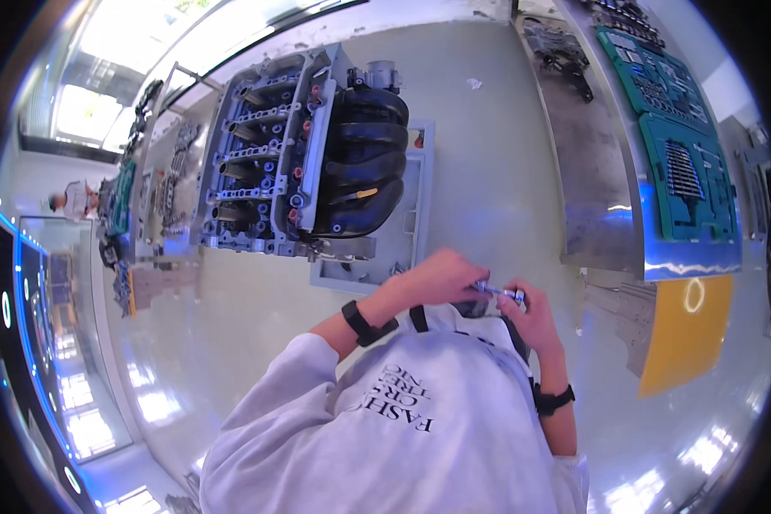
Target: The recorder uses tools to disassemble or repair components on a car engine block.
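Observation:
Close to my body, my left hand (447, 276) is closed on a small chrome metal tool (494, 289), perhaps a socket piece. My right hand (527, 317) grips the same tool at its right end, fingers curled. Beyond my hands stands an engine (257, 163) with a grey metal top, several bores and red parts along one side. A black ribbed intake manifold (364, 137) is on its right side, with a yellow-handled item (361, 195) lying on it. A grey tray (338, 276) lies under the engine, partly hidden by it.
On the right, a steel bench (587, 214) holds black parts (565, 73) and open green tool cases (672, 180), with a yellow panel (685, 334) below. At the left are another bench with parts (167, 193), a seated person (73, 201) and a blue-lit wall (21, 283).

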The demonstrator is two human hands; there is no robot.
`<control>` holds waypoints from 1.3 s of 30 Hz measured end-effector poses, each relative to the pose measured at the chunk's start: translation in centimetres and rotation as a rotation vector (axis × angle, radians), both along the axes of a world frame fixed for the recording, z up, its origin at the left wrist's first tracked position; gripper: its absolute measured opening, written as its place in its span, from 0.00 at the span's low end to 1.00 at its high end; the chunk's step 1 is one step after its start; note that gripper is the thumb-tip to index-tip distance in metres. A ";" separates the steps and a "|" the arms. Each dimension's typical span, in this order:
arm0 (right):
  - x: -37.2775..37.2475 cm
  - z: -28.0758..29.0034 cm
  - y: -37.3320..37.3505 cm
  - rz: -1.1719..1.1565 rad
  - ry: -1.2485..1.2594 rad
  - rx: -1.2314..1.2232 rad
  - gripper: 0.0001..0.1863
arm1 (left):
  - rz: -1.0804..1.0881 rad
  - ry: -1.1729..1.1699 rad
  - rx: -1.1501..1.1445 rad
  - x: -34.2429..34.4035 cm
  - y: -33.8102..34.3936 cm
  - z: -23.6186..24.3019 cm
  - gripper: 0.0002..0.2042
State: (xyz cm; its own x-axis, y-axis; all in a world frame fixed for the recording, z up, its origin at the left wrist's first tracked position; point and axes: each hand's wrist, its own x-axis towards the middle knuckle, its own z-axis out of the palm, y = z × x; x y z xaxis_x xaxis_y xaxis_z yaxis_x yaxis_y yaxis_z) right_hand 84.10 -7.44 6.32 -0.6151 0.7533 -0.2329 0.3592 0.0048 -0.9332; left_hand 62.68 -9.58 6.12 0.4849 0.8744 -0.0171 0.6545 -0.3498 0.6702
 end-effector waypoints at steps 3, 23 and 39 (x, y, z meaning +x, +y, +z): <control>-1.1 0.3 5.4 0.073 0.127 -0.175 0.12 | 0.080 0.038 0.063 -0.8 3.6 0.5 0.12; -17.1 -4.7 35.7 0.767 0.100 -1.047 0.17 | 0.808 0.578 -0.195 -6.9 23.3 1.8 0.09; -33.7 -1.5 37.6 0.838 0.114 -0.485 0.13 | 1.505 -0.035 0.151 -14.3 21.3 3.8 0.26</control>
State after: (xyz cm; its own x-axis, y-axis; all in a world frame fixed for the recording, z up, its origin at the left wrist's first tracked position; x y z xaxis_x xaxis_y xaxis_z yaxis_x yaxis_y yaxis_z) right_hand 50.39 30.14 4.77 -0.9460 -0.1008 -0.3080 0.3217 -0.1758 -0.9304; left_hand 48.41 11.68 9.93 -0.8391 0.5331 0.1081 0.4393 0.5469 0.7127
